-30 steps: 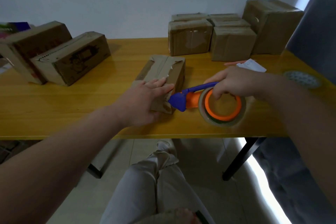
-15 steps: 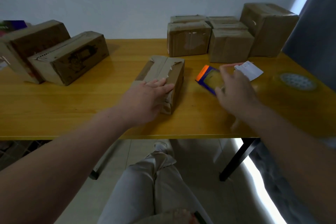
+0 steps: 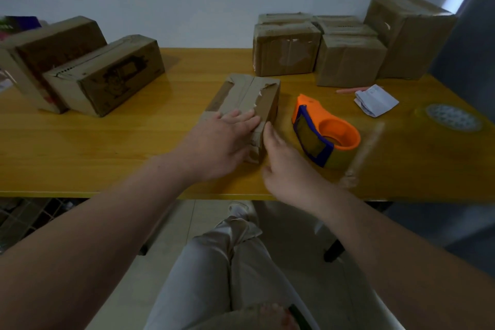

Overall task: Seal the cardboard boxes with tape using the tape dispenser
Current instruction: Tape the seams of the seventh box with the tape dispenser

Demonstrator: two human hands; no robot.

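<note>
— One box in play?
— Yes. The box (image 3: 249,99) lies mid-desk (image 3: 107,147), my left grip (image 3: 222,142) flat on its top, fingers straight.
— The other?
— My right grip (image 3: 286,166) is loose and empty at the box's near corner. The tape dispenser (image 3: 326,128) stands just to the right.

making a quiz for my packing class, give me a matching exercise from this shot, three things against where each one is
Things:
1 orange and blue plastic tape dispenser
2 folded white paper slip
3 left hand

Places:
A flat on the small brown cardboard box
B in front of the stacked brown cardboard boxes, back right
C ungripped on the yellow wooden table, right of the small box

Pairs: 1-C; 2-B; 3-A
</note>
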